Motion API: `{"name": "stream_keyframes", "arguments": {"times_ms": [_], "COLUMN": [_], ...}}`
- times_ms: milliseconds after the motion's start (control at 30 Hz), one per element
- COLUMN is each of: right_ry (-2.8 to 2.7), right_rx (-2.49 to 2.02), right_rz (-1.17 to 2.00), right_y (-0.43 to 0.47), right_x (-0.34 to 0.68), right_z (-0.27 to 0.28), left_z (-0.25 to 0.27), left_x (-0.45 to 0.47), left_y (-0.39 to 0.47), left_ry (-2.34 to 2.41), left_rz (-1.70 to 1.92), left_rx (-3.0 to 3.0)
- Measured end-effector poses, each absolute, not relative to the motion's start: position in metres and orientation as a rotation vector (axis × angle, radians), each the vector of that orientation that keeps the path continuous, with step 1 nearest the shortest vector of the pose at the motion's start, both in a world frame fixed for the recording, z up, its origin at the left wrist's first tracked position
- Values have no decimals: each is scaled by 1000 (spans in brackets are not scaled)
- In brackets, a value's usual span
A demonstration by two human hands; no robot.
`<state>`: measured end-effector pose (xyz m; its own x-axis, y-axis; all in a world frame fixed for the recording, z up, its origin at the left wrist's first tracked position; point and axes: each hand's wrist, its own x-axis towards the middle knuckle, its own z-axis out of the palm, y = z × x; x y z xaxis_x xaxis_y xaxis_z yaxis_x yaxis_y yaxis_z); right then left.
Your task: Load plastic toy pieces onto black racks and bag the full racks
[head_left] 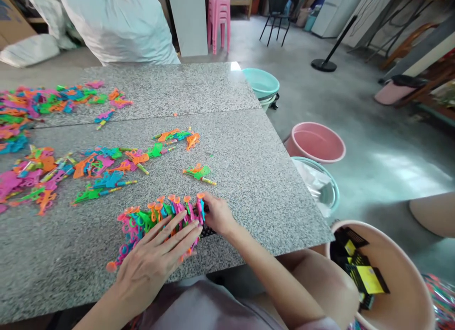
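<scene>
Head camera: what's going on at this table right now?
A person sits at a speckled stone table, both hands on a packed row of bright plastic toys. The left hand lies flat over the row; the right hand presses its far end. Loose toys lie scattered beyond, and a basin beside the knee holds yellow-black cards.

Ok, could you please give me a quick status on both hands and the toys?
Left hand flat on row of plastic toy guns. Right hand steadying row's end. Loose toy guns scattered beyond on granite table.

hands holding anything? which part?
Row of toy guns: left hand lies flat over it, right hand grips its right end.
</scene>
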<state>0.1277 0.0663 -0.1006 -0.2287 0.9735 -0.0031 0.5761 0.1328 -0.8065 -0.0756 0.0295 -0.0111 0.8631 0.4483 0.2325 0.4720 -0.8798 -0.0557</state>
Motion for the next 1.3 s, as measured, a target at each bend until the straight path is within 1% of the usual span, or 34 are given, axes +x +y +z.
{"name": "stream_keyframes", "arguments": {"times_ms": [233,333,467,600,733,767,867,933,1033,1100,1233,1300], "right_ry": [-2260,-2380,-2500,-2452,-2312,-2257,-2145,-2170,-2206,-2094,-1537,-1358], "right_rx": [-1476,-1553,-1530,-1572,-1433,-1468,-1753,-1860,-1864,-1845,-1651,-1565], "right_rz": [896,839,790,790,855,830,698,690,739,831,1290,1338], "right_y": [69,74,80,76,90,99,128,141,139,121,62,32], "right_x": [133,131,123,123,136,140,146,144,144,152,170,170], "right_z": [-79,-68,-61,-64,-71,-71,-69,-66,-63,-64,-75,-82], "left_z": [-9,-10,-10,-13,-16,-16,-13,-10,-6,-5,-3,-2], "left_x": [-74,-73,-72,-67,-60,-59,-56,-53,-47,-43,-42,-43], "left_y": [26,24,25,27,27,27,28,29,30,30,31,32], "left_ry": [-766,-801,-849,-808,-859,-860,-863,-896,-925,-929,-877,-863], "left_rz": [-297,-299,-308,-250,-234,-235,-252,-266,-246,-229,-237,-244], "left_rx": [-2909,-2932,-2963,-2955,-2865,-2855,-2868,-2886,-2891,-2857,-2827,-2846]}}
